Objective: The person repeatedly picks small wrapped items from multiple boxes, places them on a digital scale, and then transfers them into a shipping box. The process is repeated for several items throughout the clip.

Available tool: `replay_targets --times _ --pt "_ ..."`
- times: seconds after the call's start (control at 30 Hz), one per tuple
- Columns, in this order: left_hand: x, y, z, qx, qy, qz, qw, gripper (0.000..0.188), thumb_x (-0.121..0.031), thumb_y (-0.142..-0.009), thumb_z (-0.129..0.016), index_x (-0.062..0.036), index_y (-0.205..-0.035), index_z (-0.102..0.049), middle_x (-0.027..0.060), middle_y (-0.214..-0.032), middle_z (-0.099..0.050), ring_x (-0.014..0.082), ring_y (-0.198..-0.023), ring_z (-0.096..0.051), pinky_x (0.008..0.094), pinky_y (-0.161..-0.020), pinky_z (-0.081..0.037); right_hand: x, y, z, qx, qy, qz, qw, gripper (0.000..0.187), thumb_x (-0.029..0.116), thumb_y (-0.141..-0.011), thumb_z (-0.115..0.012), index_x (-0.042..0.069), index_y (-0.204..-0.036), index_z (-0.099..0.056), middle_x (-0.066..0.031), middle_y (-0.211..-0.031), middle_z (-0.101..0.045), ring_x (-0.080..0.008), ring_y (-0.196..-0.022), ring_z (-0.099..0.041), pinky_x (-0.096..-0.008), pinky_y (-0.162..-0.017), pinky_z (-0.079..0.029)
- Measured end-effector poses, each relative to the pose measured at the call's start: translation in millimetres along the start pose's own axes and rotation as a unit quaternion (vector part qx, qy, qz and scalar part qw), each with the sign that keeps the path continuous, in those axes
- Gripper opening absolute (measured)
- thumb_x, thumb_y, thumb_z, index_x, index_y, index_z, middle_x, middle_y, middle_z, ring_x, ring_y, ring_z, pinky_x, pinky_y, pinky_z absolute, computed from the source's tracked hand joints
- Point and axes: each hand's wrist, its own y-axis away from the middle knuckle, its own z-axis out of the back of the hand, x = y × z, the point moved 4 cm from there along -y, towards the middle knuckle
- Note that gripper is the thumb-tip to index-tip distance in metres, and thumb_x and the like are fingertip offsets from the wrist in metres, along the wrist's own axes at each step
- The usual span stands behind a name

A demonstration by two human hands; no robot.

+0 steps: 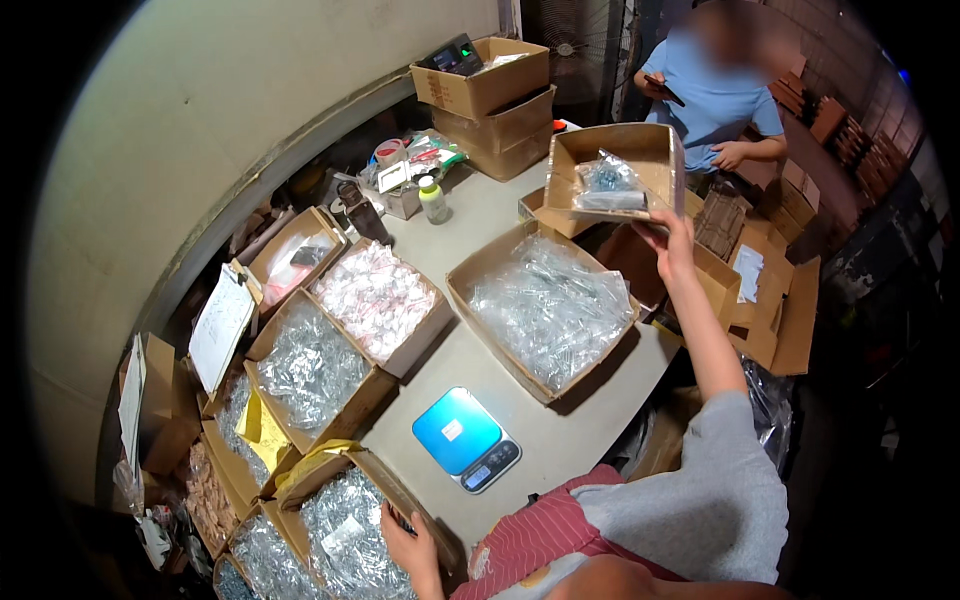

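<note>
My right hand [670,245] is raised at the far right, its fingers closed on the near edge of a shallow cardboard box [664,165]. Inside that tilted box lie clear plastic bags [612,178] of small bluish parts. At the lower middle, my left hand [408,545] curls at the rim of another cardboard box [390,478], which is full of clear packets of metallic-looking parts [340,520]. Its fingertips are partly hidden. Between my arms, a kitchen scale [458,440] with a blue plate and a small display lies on the table.
An open carton [460,285] of clear packets stands mid-table. More filled cartons [415,350] line the left side, near a clipboard [222,325]. A bottle [432,200] and stacked boxes [495,140] stand farther back. Beyond the right end, another person [705,100] holds a phone.
</note>
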Motion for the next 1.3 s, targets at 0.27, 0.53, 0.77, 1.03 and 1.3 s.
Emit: replay_targets --times 0.27,0.53,0.77,1.03,1.3 --pt "-23 -6 -1 0.015 0.031 0.075 0.997 0.062 -0.012 -0.088 -0.065 -0.0010 -0.142 -0.039 0.0213 -0.131 -0.059 0.0330 -0.122 -0.058 0.0390 -0.101 -0.043 -67 -110 -8 0.016 0.608 0.272 0.746 0.102 0.021 -0.056 -0.088 0.004 -0.137 -0.029 -0.0241 -0.133 -0.040 -0.0443 -0.118 -0.050 -0.0467 -0.099 -0.047" --pt "-18 -9 -9 -0.031 -0.014 0.055 0.998 0.066 -0.012 -0.085 -0.068 -0.0005 -0.143 -0.039 0.0227 -0.132 -0.058 0.0352 -0.125 -0.055 0.0403 -0.103 -0.041 -4 -117 -31 0.152 0.594 0.441 0.656 0.096 0.007 -0.058 -0.085 0.004 -0.138 -0.031 -0.0217 -0.136 -0.040 -0.0455 -0.123 -0.046 -0.0469 -0.099 -0.046" --pt "-16 -5 -4 -0.024 0.007 -0.002 1.000 0.051 -0.011 -0.089 -0.062 0.0009 -0.136 -0.048 0.0210 -0.126 -0.060 0.0345 -0.116 -0.060 0.0403 -0.098 -0.046 32 -76 -4 -0.029 0.314 0.278 0.907 0.079 0.022 -0.071 -0.083 0.001 -0.133 -0.040 -0.0168 -0.120 -0.057 -0.0299 -0.107 -0.060 -0.0371 -0.091 -0.049" --pt "1 12 27 -0.064 0.118 -0.066 0.989 0.049 -0.007 -0.094 -0.056 0.0024 -0.140 -0.043 0.0203 -0.139 -0.052 0.0323 -0.127 -0.052 0.0391 -0.107 -0.040 -81 189 -24 0.177 0.059 -0.297 0.937 0.058 0.039 -0.087 -0.067 0.008 -0.133 -0.049 -0.0070 -0.116 -0.058 -0.0172 -0.097 -0.061 -0.0309 -0.076 -0.051" --pt "31 22 137 -0.081 0.162 -0.150 0.972 0.056 0.001 -0.092 -0.054 0.0027 -0.145 -0.035 0.0215 -0.146 -0.045 0.0313 -0.139 -0.042 0.0403 -0.115 -0.032 -131 342 -47 0.242 0.172 -0.299 0.907 0.079 0.042 -0.088 -0.070 0.006 -0.149 -0.034 -0.0080 -0.126 -0.056 -0.0123 -0.092 -0.060 -0.0301 -0.076 -0.052"
